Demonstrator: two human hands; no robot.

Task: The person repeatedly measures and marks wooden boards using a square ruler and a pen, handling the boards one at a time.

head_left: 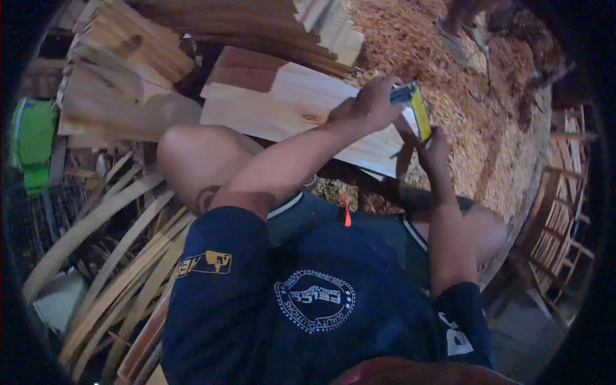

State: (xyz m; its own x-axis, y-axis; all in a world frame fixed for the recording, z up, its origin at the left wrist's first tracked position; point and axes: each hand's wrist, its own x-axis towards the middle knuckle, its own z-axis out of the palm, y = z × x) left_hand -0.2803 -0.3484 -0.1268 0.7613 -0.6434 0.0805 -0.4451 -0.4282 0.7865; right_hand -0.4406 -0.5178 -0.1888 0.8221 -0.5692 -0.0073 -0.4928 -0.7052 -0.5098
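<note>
My left hand point(378, 104) is closed around the dark end of a small yellow and dark item point(420, 114) in the upper middle of the view. At its lower yellow end, the fingertips of my right hand point(435, 151) are closed on it. A pale face shows beside the yellow edge, but I cannot make out what the item is. Below my left hand, a wide pale wooden board point(276, 106) with a brown patch lies across in front of my legs.
Wood shavings point(500, 147) cover the ground at the upper right. Stacked boards point(128, 58) stand at the upper left. Long curved wood strips point(128, 256) and a green object point(35, 141) lie to the left. A foot point(452, 38) shows at the top right.
</note>
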